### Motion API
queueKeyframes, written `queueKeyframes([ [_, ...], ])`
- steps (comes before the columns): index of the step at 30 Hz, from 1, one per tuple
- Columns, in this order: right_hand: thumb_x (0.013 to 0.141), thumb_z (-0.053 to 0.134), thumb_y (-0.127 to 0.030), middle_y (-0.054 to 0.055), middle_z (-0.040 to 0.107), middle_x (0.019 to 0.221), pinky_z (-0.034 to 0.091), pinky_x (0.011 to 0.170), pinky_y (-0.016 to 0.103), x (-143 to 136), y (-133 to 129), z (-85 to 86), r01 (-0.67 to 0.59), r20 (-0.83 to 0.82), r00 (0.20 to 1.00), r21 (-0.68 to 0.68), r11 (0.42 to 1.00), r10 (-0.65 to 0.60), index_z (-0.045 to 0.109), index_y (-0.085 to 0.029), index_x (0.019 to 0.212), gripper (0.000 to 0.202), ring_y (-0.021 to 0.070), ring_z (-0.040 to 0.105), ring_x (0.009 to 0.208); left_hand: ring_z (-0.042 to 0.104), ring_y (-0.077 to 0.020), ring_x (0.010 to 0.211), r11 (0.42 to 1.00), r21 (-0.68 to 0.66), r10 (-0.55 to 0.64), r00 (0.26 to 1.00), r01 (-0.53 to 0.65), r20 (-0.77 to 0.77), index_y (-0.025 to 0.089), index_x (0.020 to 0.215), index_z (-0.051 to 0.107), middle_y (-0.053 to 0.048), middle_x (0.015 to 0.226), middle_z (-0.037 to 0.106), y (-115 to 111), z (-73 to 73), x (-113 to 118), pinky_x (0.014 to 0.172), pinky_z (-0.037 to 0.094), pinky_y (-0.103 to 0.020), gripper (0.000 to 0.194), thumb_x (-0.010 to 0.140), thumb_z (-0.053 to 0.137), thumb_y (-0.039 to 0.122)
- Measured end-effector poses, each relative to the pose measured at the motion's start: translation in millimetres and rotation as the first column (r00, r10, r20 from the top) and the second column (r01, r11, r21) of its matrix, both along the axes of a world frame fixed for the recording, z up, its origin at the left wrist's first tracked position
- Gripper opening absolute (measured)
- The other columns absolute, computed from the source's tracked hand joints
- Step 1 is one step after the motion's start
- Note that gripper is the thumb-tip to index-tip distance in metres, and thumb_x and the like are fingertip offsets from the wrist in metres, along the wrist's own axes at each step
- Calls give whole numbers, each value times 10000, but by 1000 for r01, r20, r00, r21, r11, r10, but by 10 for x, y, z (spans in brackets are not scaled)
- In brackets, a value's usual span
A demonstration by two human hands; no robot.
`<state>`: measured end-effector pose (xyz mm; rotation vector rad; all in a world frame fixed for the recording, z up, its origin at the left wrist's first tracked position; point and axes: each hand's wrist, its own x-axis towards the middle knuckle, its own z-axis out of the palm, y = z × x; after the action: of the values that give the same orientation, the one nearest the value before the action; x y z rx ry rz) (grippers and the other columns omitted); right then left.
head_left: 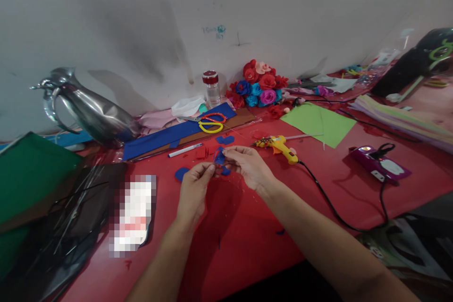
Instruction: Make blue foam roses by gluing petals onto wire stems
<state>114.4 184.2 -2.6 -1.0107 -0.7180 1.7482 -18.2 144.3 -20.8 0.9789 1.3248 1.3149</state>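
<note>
Pinching small blue piece (220, 155) above red table (244, 250): right hand (252, 170) at upper edge, left hand (195, 186) at lower end, exact contact partly hidden. Piece likely light, soft, thin; easily creased or torn, hardly slippery. Best taken by base or edge, with light fingertip pressure. Loose blue pieces (228, 140) just beyond; yellow glue gun (280, 146) near right hand, nozzle towards hands.

"How are the hands?"
"Left hand (197, 180) and right hand (248, 166) nearly meet, thumbs and fingers pinched."
"And the arms?"
"Both bare. The left forearm (169, 254) rises steeply; the right forearm (318, 226) slants in from the lower right."
</note>
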Motion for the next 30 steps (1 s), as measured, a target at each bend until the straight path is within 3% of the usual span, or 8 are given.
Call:
queueKeyframes([
  [30, 569, 792, -251, -33, 651, 600, 454, 576, 226, -45, -29, -12, 23, -9, 1000, -2, 1000, -23, 668, -173, 629, 158, 70, 559, 520, 598, -148, 678, 999, 31, 22, 1000, -23, 20, 159, 721, 707, -27, 690, 684, -4, 1, 3, 709, 457, -268, 154, 675, 715, 306],
])
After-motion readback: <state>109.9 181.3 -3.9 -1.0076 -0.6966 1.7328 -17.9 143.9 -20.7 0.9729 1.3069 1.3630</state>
